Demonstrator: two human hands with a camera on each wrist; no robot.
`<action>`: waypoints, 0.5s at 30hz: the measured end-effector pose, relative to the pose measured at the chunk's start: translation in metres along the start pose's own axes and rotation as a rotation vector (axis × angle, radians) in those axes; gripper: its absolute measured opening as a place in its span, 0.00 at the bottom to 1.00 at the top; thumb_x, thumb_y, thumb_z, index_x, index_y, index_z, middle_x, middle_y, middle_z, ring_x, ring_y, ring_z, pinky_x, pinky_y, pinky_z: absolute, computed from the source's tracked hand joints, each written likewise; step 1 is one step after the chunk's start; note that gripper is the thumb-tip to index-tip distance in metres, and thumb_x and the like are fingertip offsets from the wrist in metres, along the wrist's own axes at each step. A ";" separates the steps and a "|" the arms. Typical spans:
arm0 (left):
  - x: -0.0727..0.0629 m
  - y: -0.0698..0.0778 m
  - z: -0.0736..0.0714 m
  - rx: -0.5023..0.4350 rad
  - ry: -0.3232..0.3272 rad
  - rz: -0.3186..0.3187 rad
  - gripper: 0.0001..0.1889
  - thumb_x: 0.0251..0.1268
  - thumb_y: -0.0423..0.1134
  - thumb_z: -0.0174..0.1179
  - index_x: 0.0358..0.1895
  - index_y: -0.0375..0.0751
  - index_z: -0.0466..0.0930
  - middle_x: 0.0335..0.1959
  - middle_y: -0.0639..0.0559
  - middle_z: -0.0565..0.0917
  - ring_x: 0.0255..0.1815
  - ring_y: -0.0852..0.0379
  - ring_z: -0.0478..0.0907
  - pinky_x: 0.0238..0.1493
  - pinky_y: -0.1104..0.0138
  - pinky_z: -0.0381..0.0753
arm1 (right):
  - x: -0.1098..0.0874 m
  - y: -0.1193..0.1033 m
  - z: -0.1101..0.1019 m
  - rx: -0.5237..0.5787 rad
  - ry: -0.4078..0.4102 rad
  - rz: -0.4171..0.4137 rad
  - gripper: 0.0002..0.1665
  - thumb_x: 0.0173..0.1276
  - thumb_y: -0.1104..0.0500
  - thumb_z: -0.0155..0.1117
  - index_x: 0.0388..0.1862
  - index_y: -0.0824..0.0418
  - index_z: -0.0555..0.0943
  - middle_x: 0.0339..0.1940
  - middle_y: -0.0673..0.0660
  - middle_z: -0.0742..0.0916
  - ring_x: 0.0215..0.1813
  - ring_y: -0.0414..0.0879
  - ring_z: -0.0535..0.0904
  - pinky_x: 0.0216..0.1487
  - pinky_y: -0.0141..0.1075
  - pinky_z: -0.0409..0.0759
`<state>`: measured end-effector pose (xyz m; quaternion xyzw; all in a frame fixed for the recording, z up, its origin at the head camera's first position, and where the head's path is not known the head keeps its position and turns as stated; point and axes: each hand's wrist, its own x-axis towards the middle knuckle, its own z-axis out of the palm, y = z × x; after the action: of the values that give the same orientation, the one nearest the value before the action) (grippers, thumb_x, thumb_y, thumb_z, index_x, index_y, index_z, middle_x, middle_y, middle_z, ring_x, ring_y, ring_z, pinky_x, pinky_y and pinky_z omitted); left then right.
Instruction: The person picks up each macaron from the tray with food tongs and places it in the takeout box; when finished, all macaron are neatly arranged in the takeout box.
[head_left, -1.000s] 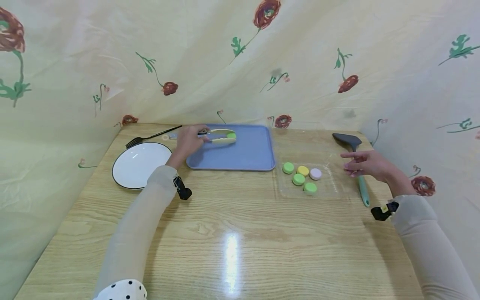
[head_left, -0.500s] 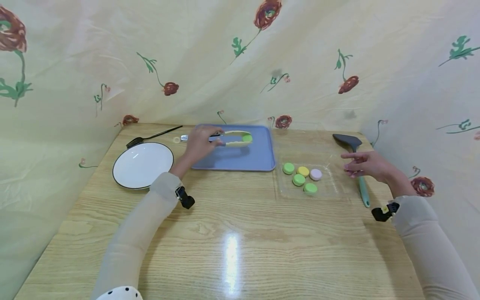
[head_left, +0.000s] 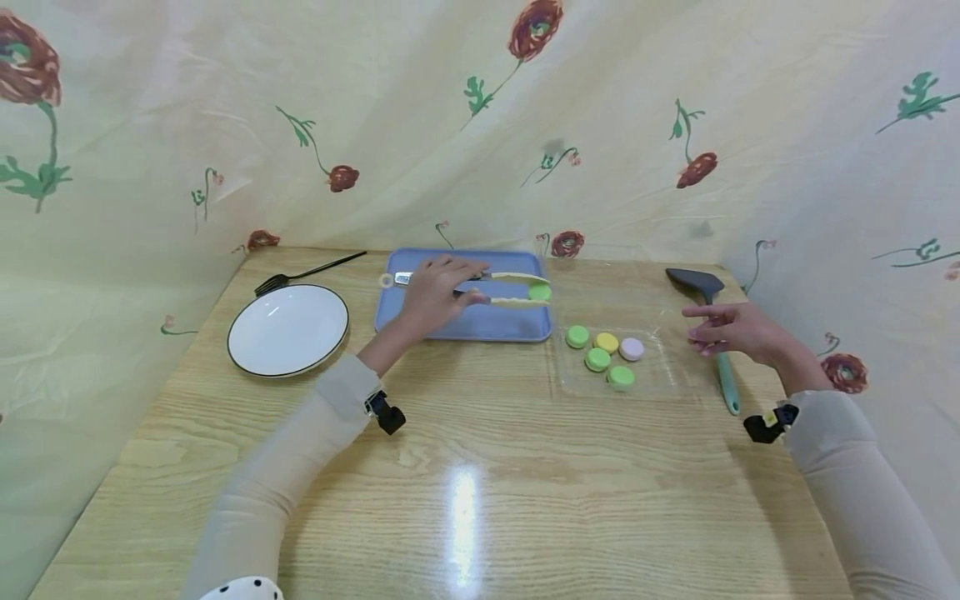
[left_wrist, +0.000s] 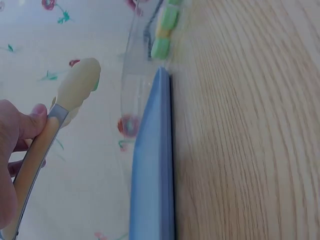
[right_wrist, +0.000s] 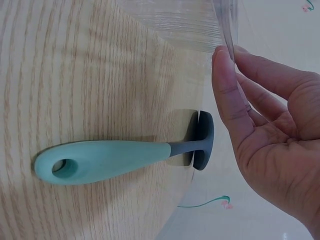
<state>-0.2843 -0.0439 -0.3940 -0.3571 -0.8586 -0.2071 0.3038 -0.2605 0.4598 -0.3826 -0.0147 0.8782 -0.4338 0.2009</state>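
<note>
My left hand (head_left: 438, 296) grips a pair of tongs (head_left: 517, 277) with pale cream tips and metal arms. Between the tips sits a green macaron (head_left: 539, 292), above the right end of the blue tray (head_left: 465, 331); in the left wrist view the tongs (left_wrist: 75, 87) hang over the tray's level and mostly hide the macaron. To the right, a clear plastic box (head_left: 667, 367) holds several macarons (head_left: 597, 359), green, yellow and pale purple. My right hand (head_left: 738, 332) pinches the box's right edge, with thumb and fingers on the thin plastic (right_wrist: 227, 30) in the right wrist view.
Under and beside the right hand lies a turner (right_wrist: 105, 160) with a mint handle and dark head. A white plate (head_left: 288, 329) with a dark rim stands at the left, a black fork (head_left: 273, 283) behind it. A flowered cloth (head_left: 420, 150) hangs behind the table.
My left hand has moved right across the tray, carrying the tongs and the green macaron towards the plastic box. The right hand has stayed at the box's edge.
</note>
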 end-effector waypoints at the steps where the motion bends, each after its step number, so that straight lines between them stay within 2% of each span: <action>1: 0.001 0.004 0.001 -0.005 -0.002 0.008 0.27 0.62 0.52 0.67 0.62 0.45 0.83 0.57 0.46 0.88 0.56 0.46 0.83 0.55 0.51 0.80 | 0.000 0.000 0.000 -0.005 0.002 0.004 0.35 0.78 0.62 0.59 0.78 0.72 0.60 0.38 0.45 0.91 0.39 0.39 0.88 0.46 0.38 0.88; 4: 0.005 0.013 0.003 -0.018 -0.013 0.024 0.26 0.62 0.52 0.68 0.62 0.45 0.84 0.57 0.48 0.88 0.57 0.47 0.83 0.57 0.52 0.80 | 0.001 -0.001 0.001 -0.020 0.000 0.012 0.37 0.79 0.62 0.58 0.79 0.75 0.56 0.38 0.45 0.90 0.39 0.39 0.87 0.46 0.38 0.88; 9: 0.014 0.029 0.009 -0.038 -0.041 0.037 0.25 0.63 0.51 0.69 0.62 0.46 0.84 0.57 0.50 0.88 0.58 0.49 0.83 0.61 0.54 0.79 | 0.001 -0.001 0.001 -0.023 0.003 0.009 0.37 0.79 0.62 0.57 0.79 0.75 0.56 0.38 0.44 0.90 0.39 0.38 0.87 0.46 0.39 0.88; 15: 0.026 0.048 0.017 -0.038 -0.115 0.057 0.25 0.65 0.53 0.66 0.64 0.49 0.83 0.59 0.52 0.87 0.61 0.51 0.81 0.65 0.57 0.77 | -0.001 0.000 0.000 -0.015 0.003 -0.028 0.38 0.78 0.61 0.60 0.77 0.77 0.58 0.39 0.48 0.91 0.38 0.39 0.88 0.45 0.40 0.88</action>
<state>-0.2697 0.0094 -0.3822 -0.3982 -0.8602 -0.1936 0.2529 -0.2594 0.4596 -0.3824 -0.0277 0.8813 -0.4301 0.1936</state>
